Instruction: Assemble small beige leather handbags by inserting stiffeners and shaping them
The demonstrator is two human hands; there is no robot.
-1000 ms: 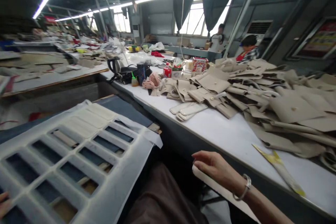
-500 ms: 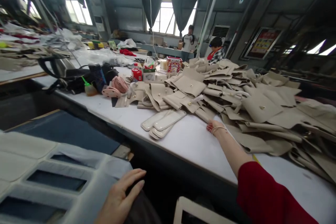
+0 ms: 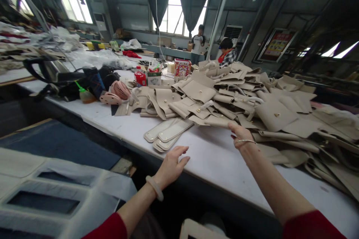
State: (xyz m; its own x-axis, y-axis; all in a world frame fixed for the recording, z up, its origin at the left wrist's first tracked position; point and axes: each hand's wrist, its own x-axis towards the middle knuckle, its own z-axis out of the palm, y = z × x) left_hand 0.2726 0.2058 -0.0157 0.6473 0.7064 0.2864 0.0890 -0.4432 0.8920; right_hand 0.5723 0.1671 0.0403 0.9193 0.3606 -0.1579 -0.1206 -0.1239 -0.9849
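My right hand (image 3: 240, 133) pinches the edge of a flat beige piece (image 3: 215, 121) at the front of a big pile of beige bag pieces (image 3: 277, 114). That piece is lifted slightly off the white tabletop (image 3: 213, 157). My left hand (image 3: 173, 164) hovers over the table's front edge, fingers apart, holding nothing. Just beyond it lie several long off-white straps with rounded ends (image 3: 171, 132), stacked and fanned.
A pink fan (image 3: 119, 91), a glue bottle (image 3: 85, 94), a red bottle (image 3: 140, 76) and a kettle (image 3: 54, 69) stand along the left. Pale panels with cut-out windows (image 3: 92, 190) lie lower left. Two people (image 3: 198, 43) are in the background.
My left hand has moved up and right to the table edge. My right hand has shifted slightly right, and the beige piece at its fingers has risen from the table.
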